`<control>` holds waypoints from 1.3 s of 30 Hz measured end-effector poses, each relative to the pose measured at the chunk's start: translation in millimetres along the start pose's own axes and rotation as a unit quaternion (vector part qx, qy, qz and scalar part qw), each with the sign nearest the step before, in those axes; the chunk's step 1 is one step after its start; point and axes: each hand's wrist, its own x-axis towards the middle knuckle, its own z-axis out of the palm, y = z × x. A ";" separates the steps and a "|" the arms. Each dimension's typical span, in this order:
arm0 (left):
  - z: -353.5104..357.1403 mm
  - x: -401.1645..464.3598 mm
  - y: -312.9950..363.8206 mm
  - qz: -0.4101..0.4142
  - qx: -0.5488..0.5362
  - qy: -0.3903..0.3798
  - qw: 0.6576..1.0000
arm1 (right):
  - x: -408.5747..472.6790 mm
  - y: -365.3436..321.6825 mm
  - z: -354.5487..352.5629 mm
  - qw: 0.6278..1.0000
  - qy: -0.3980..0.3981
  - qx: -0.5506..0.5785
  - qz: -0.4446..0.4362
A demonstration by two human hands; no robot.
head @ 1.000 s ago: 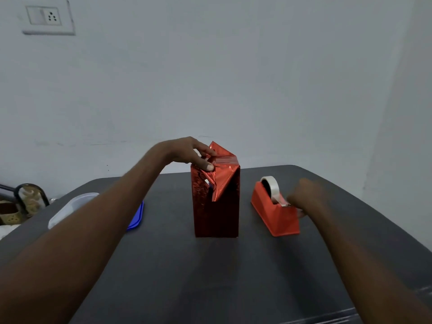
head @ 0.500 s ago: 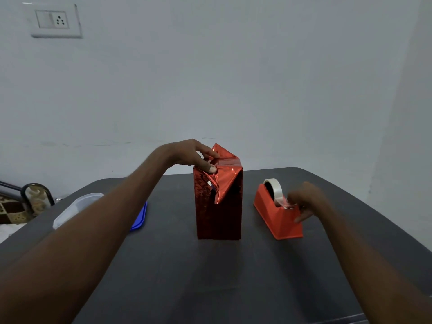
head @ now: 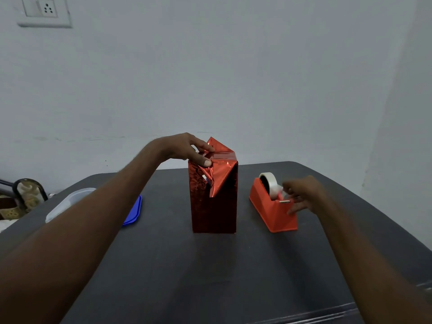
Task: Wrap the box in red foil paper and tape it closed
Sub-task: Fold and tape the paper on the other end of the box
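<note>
The tall box [head: 214,206] stands upright in the middle of the dark table [head: 210,277], covered in red foil paper. Its top end is folded, with a triangular foil flap [head: 219,176] hanging down the front and a point sticking up at the back. My left hand [head: 187,148] grips the top left corner, thumb pressing the fold against the front and fingers on top. To the right sits an orange tape dispenser [head: 272,206] with a white tape roll [head: 268,183]. My right hand [head: 301,195], blurred, pinches the tape end just above the cutter.
A clear plastic container [head: 67,202] and a blue lid [head: 133,211] lie at the left of the table, partly behind my left forearm. Clutter sits past the left edge. A white wall with a socket plate [head: 44,11] rises behind the table.
My right hand reached the dispenser, took the tape end and now draws it toward the cutter. My left hand stayed on the box top.
</note>
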 end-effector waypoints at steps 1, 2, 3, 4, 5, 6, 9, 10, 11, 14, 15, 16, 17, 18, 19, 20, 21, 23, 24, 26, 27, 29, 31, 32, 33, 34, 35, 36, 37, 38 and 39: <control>-0.4 -0.2 -0.2 -0.001 0.001 0.000 1.000 | -2.4 4.0 -1.0 1.000 0.005 0.024 -0.006; -0.6 -0.3 -0.2 -0.001 0.002 0.000 1.000 | -4.1 8.4 -2.0 0.999 0.012 0.047 -0.010; -0.3 -0.3 -0.1 -0.001 0.002 0.001 1.000 | -6.8 13.3 -3.2 0.997 0.019 0.069 -0.009; -0.4 -0.8 0.4 -0.001 0.004 0.001 1.000 | -8.7 18.9 -3.9 0.996 0.026 0.088 -0.006; -0.3 -1.1 0.9 -0.001 0.003 -0.001 1.000 | -10.6 24.5 -4.0 0.994 0.034 0.106 -0.003; -0.1 -0.8 1.1 0.000 0.003 -0.003 1.000 | -11.7 31.1 -4.0 0.992 0.046 0.119 -0.001; 0.4 -1.5 0.5 0.002 0.004 -0.003 1.000 | -14.8 45.6 0.0 0.984 0.078 0.159 0.010; 0.2 -2.1 0.6 0.002 0.004 -0.003 1.000 | -13.5 49.9 2.3 0.982 0.086 0.170 0.016; -0.1 -1.9 0.5 0.002 0.004 -0.002 1.000 | -12.1 53.8 5.2 0.980 0.095 0.172 0.020; 1.0 -2.2 1.3 0.002 0.003 -0.006 1.000 | -6.7 63.9 10.9 0.982 0.124 0.138 0.017; 1.1 -2.3 1.3 0.002 0.002 -0.007 1.000 | -6.6 66.0 12.0 0.984 0.131 0.123 0.015; 0.9 -2.1 1.2 0.000 0.004 -0.006 1.000 | -7.3 68.1 12.5 0.985 0.133 0.113 0.013; 0.7 -2.3 1.1 0.001 0.003 -0.007 1.000 | -8.1 69.7 13.1 0.985 0.130 0.113 0.010; 0.6 -2.8 1.3 0.002 0.001 -0.009 1.000 | -8.8 71.6 13.9 0.985 0.125 0.119 0.002; 0.7 -3.0 1.6 0.001 0.000 -0.010 1.000 | -10.0 73.0 15.0 0.984 0.121 0.130 -0.004; 1.1 -3.5 1.9 0.001 0.000 -0.011 1.000 | -11.6 74.0 16.2 0.983 0.117 0.142 -0.008; 1.3 -3.7 2.0 0.001 0.001 -0.010 1.000 | -12.4 75.3 17.8 0.982 0.113 0.153 -0.008; 1.5 -4.0 2.6 0.001 0.001 -0.012 1.000 | -14.6 76.9 21.9 0.980 0.110 0.164 -0.013; 1.3 -4.0 2.4 0.001 0.001 -0.014 1.000 | -14.5 78.3 24.4 0.980 0.113 0.164 -0.016; 0.7 -3.7 2.1 0.003 0.002 -0.015 1.000 | -14.0 81.3 30.9 0.977 0.131 0.168 -0.020; 0.8 -3.7 1.9 0.004 0.002 -0.016 1.000 | -14.9 82.1 34.4 0.974 0.146 0.171 -0.020; 1.4 -3.4 1.9 0.004 0.000 -0.015 1.000 | -18.7 82.7 41.5 0.969 0.182 0.169 -0.016; 1.8 -3.8 1.5 0.002 -0.003 -0.011 1.000 | -23.2 82.0 48.7 0.962 0.204 0.181 -0.014; 1.9 -4.3 1.7 0.003 -0.003 -0.010 1.000 | -24.9 82.3 53.1 0.959 0.205 0.194 -0.012; 1.6 -4.5 2.0 0.003 -0.004 -0.010 1.000 | -26.6 82.7 57.3 0.957 0.203 0.209 -0.004; 1.3 -4.4 2.4 0.003 -0.002 -0.009 1.000 | -28.1 83.9 61.3 0.953 0.201 0.227 0.006; 1.1 -4.7 3.1 0.004 -0.001 -0.010 1.000 | -29.2 86.1 64.8 0.948 0.199 0.246 0.017; 1.2 -4.5 3.3 0.005 -0.001 -0.010 1.000 | -30.2 87.9 67.4 0.944 0.201 0.260 0.022; 1.3 -4.5 3.0 0.006 -0.002 -0.010 1.000 | -30.9 89.1 69.2 0.941 0.202 0.269 0.022; 1.4 -4.4 2.2 0.006 -0.003 -0.009 1.000 | -31.9 89.0 69.8 0.939 0.203 0.276 0.019; 2.0 -4.1 1.4 0.006 -0.004 -0.008 1.000 | -33.3 88.2 69.5 0.938 0.200 0.283 0.011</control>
